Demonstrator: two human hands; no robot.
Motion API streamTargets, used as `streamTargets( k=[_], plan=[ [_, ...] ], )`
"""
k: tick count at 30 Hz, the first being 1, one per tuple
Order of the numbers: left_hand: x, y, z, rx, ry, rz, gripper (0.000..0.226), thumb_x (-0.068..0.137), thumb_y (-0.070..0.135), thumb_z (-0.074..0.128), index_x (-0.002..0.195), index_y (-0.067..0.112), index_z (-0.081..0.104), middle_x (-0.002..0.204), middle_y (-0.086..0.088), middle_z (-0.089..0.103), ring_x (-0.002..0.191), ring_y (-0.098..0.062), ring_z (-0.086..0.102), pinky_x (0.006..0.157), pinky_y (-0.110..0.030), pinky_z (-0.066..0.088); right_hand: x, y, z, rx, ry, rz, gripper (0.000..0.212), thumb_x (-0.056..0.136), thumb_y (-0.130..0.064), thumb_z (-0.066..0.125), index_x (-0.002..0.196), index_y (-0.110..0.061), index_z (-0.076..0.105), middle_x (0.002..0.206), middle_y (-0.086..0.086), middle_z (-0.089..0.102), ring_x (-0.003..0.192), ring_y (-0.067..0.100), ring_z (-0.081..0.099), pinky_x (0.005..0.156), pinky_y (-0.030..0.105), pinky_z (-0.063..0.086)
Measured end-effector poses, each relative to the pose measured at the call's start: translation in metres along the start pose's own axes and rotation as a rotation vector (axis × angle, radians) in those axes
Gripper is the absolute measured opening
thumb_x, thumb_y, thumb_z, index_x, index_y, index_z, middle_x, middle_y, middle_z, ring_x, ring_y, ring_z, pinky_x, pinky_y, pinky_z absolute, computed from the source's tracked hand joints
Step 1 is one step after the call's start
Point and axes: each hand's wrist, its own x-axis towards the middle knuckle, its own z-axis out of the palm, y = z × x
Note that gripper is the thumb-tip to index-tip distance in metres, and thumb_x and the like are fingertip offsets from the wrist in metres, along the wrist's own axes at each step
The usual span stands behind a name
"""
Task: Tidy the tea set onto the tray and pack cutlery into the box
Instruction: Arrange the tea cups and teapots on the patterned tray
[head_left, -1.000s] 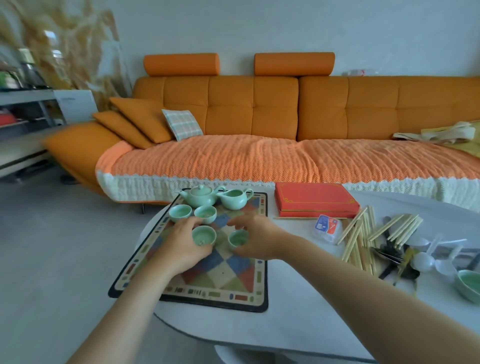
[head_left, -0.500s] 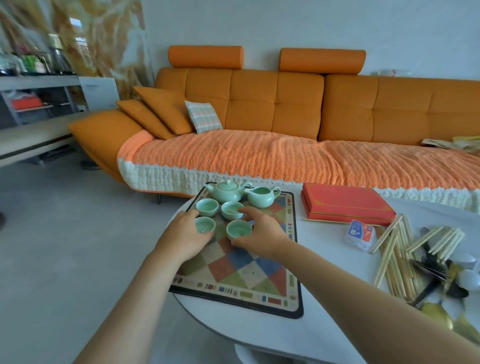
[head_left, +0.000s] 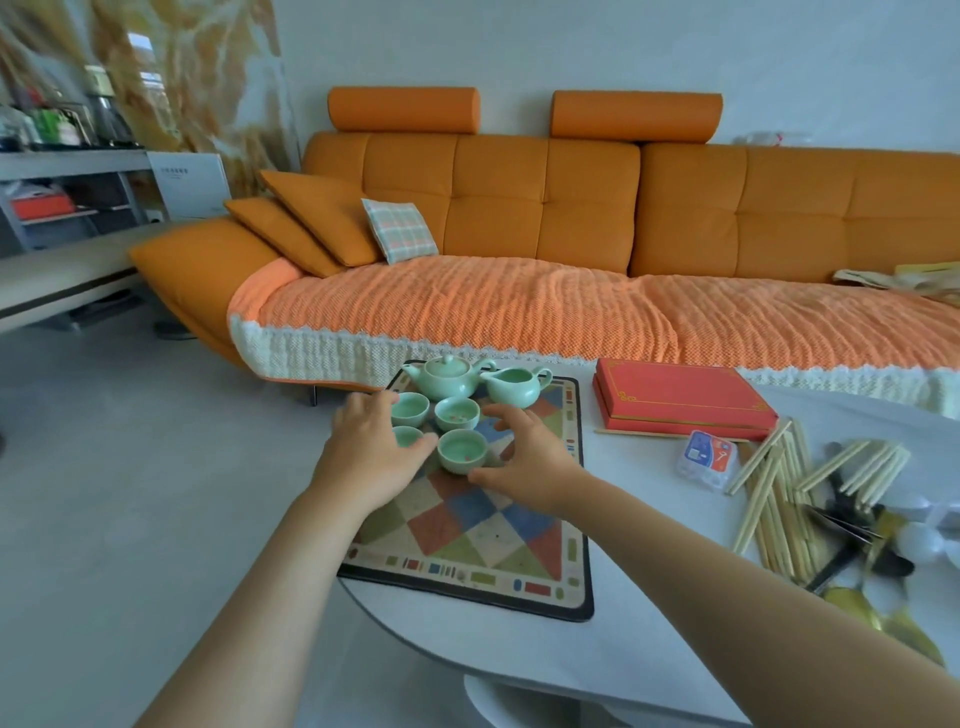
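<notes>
A pale green tea set stands at the far end of the checked tray (head_left: 467, 551): a teapot (head_left: 447, 376), a pitcher (head_left: 515, 387) and several small cups in a tight square. My left hand (head_left: 366, 460) curls round the near left cup (head_left: 407, 435) and half hides it, the thumb lying across its front. My right hand (head_left: 527, 460) arches beside the near right cup (head_left: 462, 451) with fingers spread and a gap to the cup. The red box (head_left: 680, 397) lies closed to the right. Chopsticks (head_left: 774, 493) and mixed cutlery (head_left: 878, 535) lie piled at the far right.
A small clear plastic pack (head_left: 709, 460) sits between the red box and the chopsticks. The white round table (head_left: 649, 654) ends close to the tray's left and near edges. An orange sofa (head_left: 519, 218) stands just behind the table.
The two near cups have been moved back against the two far cups. My right hand has loosened away from its cup. The view has shifted left.
</notes>
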Motion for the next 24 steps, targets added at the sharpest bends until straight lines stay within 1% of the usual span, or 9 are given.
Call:
streamTargets(
  k=[2, 5, 9, 12, 14, 16, 20, 22, 24],
  plan=[
    [-0.003, 0.022, 0.004, -0.076, 0.022, 0.07, 0.053, 0.087, 0.05, 0.058, 0.132, 0.025, 0.045, 0.128, 0.003, 0.042, 0.126, -0.019, 0.036, 0.1, -0.035, 0.036, -0.012, 0.008, -0.019, -0.004, -0.012, 0.004, 0.069, 0.078, -0.041, 0.077, 0.138, -0.032, 0.043, 0.128, -0.006, 0.05, 0.09, 0.007, 0.062, 0.08, 0.026, 0.052],
    [-0.011, 0.068, 0.024, -0.133, -0.012, 0.21, 0.039, 0.091, 0.042, 0.059, 0.126, 0.026, 0.05, 0.117, 0.01, 0.045, 0.117, -0.012, 0.044, 0.097, -0.032, 0.04, -0.035, 0.027, -0.055, -0.016, -0.004, 0.035, 0.052, 0.083, -0.044, 0.072, 0.13, -0.029, 0.053, 0.113, -0.011, 0.059, 0.082, 0.004, 0.061, 0.069, 0.02, 0.047],
    [-0.03, 0.134, 0.061, -0.187, -0.103, 0.34, 0.031, 0.091, 0.035, 0.059, 0.12, 0.029, 0.052, 0.111, 0.014, 0.05, 0.105, -0.008, 0.05, 0.09, -0.032, 0.046, -0.072, 0.06, -0.11, -0.083, 0.074, 0.072, 0.03, 0.089, -0.033, 0.066, 0.119, -0.033, 0.06, 0.1, -0.017, 0.063, 0.078, 0.003, 0.059, 0.068, 0.02, 0.045],
    [-0.045, 0.18, 0.091, -0.205, -0.177, 0.401, 0.027, 0.091, 0.036, 0.06, 0.117, 0.032, 0.052, 0.101, 0.016, 0.052, 0.093, -0.008, 0.051, 0.081, -0.029, 0.046, -0.106, 0.093, -0.154, -0.123, 0.133, 0.139, 0.021, 0.09, -0.029, 0.064, 0.11, -0.031, 0.065, 0.096, -0.017, 0.065, 0.078, -0.002, 0.056, 0.073, 0.019, 0.04],
    [-0.057, 0.208, 0.11, -0.227, -0.244, 0.439, 0.027, 0.092, 0.036, 0.059, 0.118, 0.031, 0.052, 0.1, 0.015, 0.054, 0.091, -0.009, 0.053, 0.078, -0.029, 0.045, -0.132, 0.116, -0.181, -0.155, 0.176, 0.194, 0.019, 0.09, -0.029, 0.063, 0.108, -0.032, 0.067, 0.096, -0.018, 0.065, 0.077, 0.002, 0.059, 0.068, 0.018, 0.041],
    [-0.07, 0.237, 0.128, -0.225, -0.312, 0.504, 0.032, 0.093, 0.035, 0.058, 0.124, 0.029, 0.052, 0.106, 0.012, 0.054, 0.092, -0.011, 0.052, 0.079, -0.03, 0.045, -0.158, 0.134, -0.206, -0.179, 0.238, 0.246, 0.018, 0.089, -0.028, 0.061, 0.105, -0.035, 0.068, 0.095, -0.021, 0.064, 0.078, 0.007, 0.062, 0.065, 0.017, 0.044],
    [-0.097, 0.299, 0.166, -0.224, -0.43, 0.587, 0.04, 0.092, 0.038, 0.057, 0.13, 0.029, 0.049, 0.122, 0.008, 0.054, 0.104, -0.014, 0.054, 0.087, -0.036, 0.049, -0.197, 0.169, -0.244, -0.197, 0.364, 0.308, 0.022, 0.085, -0.03, 0.063, 0.105, -0.036, 0.069, 0.1, -0.017, 0.065, 0.081, 0.004, 0.061, 0.07, 0.022, 0.043],
    [-0.106, 0.326, 0.184, -0.209, -0.473, 0.628, 0.042, 0.092, 0.042, 0.056, 0.132, 0.029, 0.049, 0.126, 0.007, 0.052, 0.112, -0.015, 0.052, 0.094, -0.037, 0.047, -0.214, 0.188, -0.256, -0.271, 0.346, 0.334, 0.031, 0.081, -0.035, 0.066, 0.111, -0.038, 0.067, 0.107, -0.011, 0.061, 0.095, 0.01, 0.058, 0.077, 0.024, 0.041],
    [-0.112, 0.349, 0.2, -0.159, -0.51, 0.673, 0.045, 0.093, 0.042, 0.055, 0.135, 0.026, 0.049, 0.132, 0.005, 0.051, 0.12, -0.017, 0.049, 0.099, -0.04, 0.044, -0.229, 0.204, -0.264, -0.318, 0.284, 0.388, 0.047, 0.077, -0.042, 0.069, 0.123, -0.041, 0.06, 0.116, -0.005, 0.054, 0.111, 0.015, 0.047, 0.089, 0.03, 0.038]
  ],
)
